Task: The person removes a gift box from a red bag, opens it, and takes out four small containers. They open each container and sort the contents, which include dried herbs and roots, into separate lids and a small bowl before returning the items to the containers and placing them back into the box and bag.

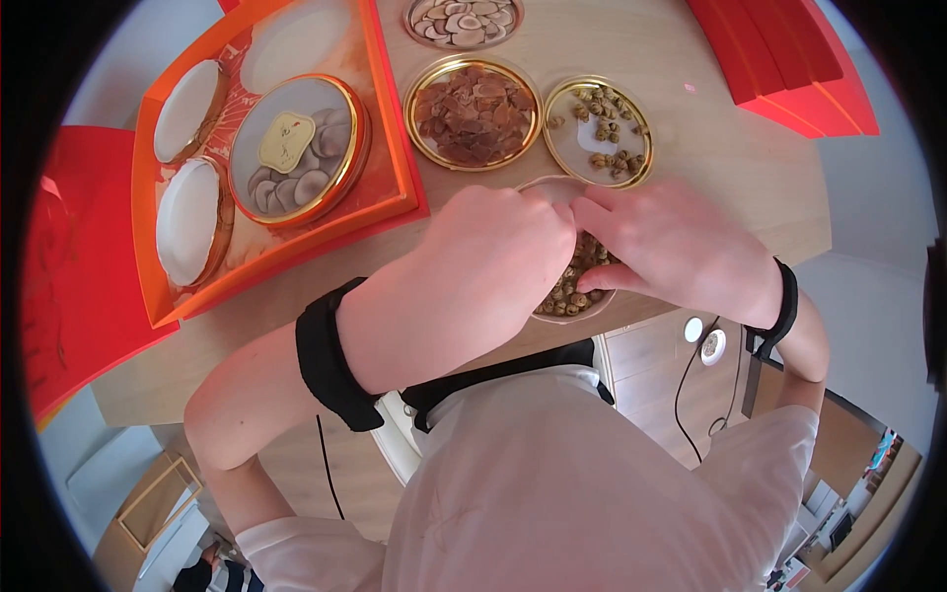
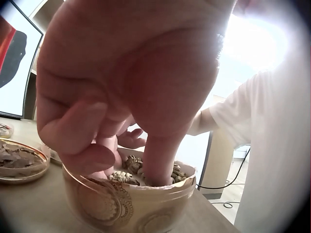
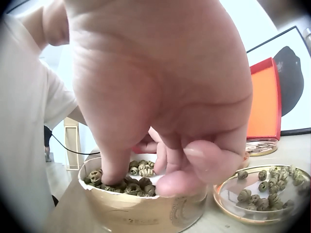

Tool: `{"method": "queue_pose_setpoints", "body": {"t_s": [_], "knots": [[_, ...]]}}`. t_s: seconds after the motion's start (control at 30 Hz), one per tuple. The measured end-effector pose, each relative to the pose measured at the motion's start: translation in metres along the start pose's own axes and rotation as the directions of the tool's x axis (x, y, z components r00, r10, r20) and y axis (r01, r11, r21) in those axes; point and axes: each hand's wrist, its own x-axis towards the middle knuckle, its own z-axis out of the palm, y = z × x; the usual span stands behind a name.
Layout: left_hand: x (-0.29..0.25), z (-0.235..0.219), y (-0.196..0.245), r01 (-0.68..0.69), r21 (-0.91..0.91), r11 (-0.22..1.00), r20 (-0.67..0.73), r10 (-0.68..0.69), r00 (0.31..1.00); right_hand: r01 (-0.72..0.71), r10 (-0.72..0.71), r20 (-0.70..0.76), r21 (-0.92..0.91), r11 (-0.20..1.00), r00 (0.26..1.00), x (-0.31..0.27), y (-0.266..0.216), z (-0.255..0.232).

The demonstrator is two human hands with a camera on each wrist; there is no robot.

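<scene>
Both hands reach into a round tub point(image 3: 131, 209) with a white rim and a patterned gold wall. In it lie dried coiled herb pieces point(image 1: 570, 291), greenish brown. My left hand point(image 1: 483, 247) bends down over the tub's left side, thumb and fingers curled in among the pieces. From the opposite side comes my right hand point(image 1: 695, 247), its thumb pressed into the pieces and its fingers curled around some of them. The hands meet at the far side of the opening in the head view. Most fingertips are hidden by the hands and pieces.
Beyond the tub stand a shallow gold-rimmed dish point(image 1: 592, 146) with loose coiled pieces, a round container point(image 1: 426, 99) of reddish-brown dried slices, and one of pale slices point(image 1: 466, 22). An orange box point(image 1: 400, 163) at left holds a lidded round tub point(image 1: 286, 143). Another red box point(image 1: 789, 59) is at right.
</scene>
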Motion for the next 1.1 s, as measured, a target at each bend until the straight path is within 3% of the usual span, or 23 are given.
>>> {"method": "queue_pose_setpoints", "body": {"t_s": [0.47, 0.57, 0.67, 0.87, 1.1], "knots": [[0.006, -0.008, 0.002, -0.004, -0.135, 0.991, 0.052, 0.012, 0.999, -0.019, 0.009, 0.095, 0.109, 0.994, 0.995, 0.008, 0.001, -0.003], [0.005, 0.004, -0.002, -0.036, -0.315, 0.948, -0.081, 0.011, 0.997, -0.004, -0.003, 0.060, 0.118, 0.993, 0.998, 0.011, 0.007, -0.002], [0.003, 0.005, -0.003, -0.070, -0.318, 0.945, -0.139, 0.026, 0.990, -0.003, -0.012, 0.109, 0.138, 0.990, 0.994, 0.014, 0.014, -0.005], [0.002, -0.002, -0.009, -0.034, -0.434, 0.900, -0.120, -0.021, 0.993, 0.001, -0.019, 0.088, 0.203, 0.979, 0.996, 0.019, 0.019, -0.005], [-0.001, -0.003, -0.010, -0.047, -0.415, 0.909, -0.148, -0.016, 0.989, -0.035, 0.012, 0.108, 0.210, 0.977, 0.994, 0.017, 0.014, -0.009]]}}
